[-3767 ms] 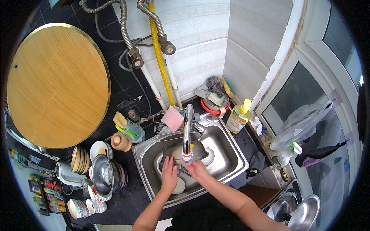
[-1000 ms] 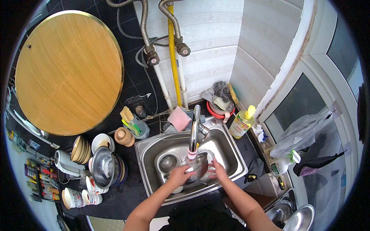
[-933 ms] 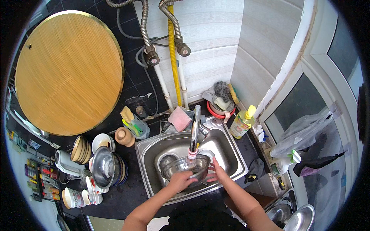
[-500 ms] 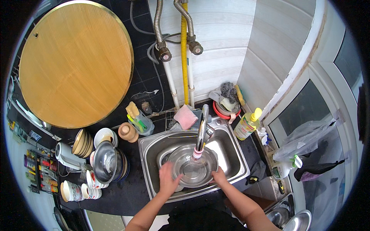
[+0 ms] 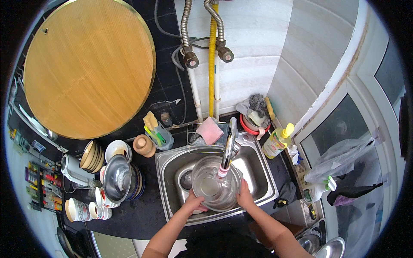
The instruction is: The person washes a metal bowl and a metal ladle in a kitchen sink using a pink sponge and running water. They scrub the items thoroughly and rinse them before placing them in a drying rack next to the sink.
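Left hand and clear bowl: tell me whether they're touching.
Touching. The head view shows the left hand at the near-left edge of the clear bowl, its thumb against the bowl, with no gap showing.

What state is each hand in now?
Left hand: holding the clear, round, glass-looking bowl at its near-left edge.
Right hand: holding the same bowl at its right side.

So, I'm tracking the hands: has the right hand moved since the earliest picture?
Yes: judged against the sink, the right hand has shifted rightward and toward the near rim.
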A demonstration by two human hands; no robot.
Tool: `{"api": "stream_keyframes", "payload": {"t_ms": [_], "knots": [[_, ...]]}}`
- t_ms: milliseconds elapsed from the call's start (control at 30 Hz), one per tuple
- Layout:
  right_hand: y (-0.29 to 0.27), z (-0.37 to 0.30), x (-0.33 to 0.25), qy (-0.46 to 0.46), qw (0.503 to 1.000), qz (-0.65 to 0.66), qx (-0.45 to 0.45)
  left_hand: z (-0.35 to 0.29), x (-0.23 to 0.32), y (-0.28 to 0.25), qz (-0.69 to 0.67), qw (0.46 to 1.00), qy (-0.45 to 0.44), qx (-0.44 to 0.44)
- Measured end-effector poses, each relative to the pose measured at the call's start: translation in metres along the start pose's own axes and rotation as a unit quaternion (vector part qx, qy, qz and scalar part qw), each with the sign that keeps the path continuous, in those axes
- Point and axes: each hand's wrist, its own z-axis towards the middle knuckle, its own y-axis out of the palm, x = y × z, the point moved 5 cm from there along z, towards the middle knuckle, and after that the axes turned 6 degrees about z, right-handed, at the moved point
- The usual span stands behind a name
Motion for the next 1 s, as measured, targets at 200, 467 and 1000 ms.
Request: {"api": "stream_keyframes", "payload": {"t_ms": [200, 467, 1000], "knots": [[0.047, -0.027, -0.026, -0.188, 0.882, -0.238, -0.36, 0.015, -0.04, -0.02, -0.017, 0.995, 0.082, 0.048], [0.071, 0.007, -0.03, -0.207, 0.89, -0.314, -0.258, 0.003, -0.036, -0.021, 0.055, 0.973, 0.185, 0.127], [0.058, 0.025, -0.037, -0.147, 0.87, -0.381, -0.276, 0.004, -0.037, -0.015, -0.021, 0.976, 0.172, 0.132]]}}
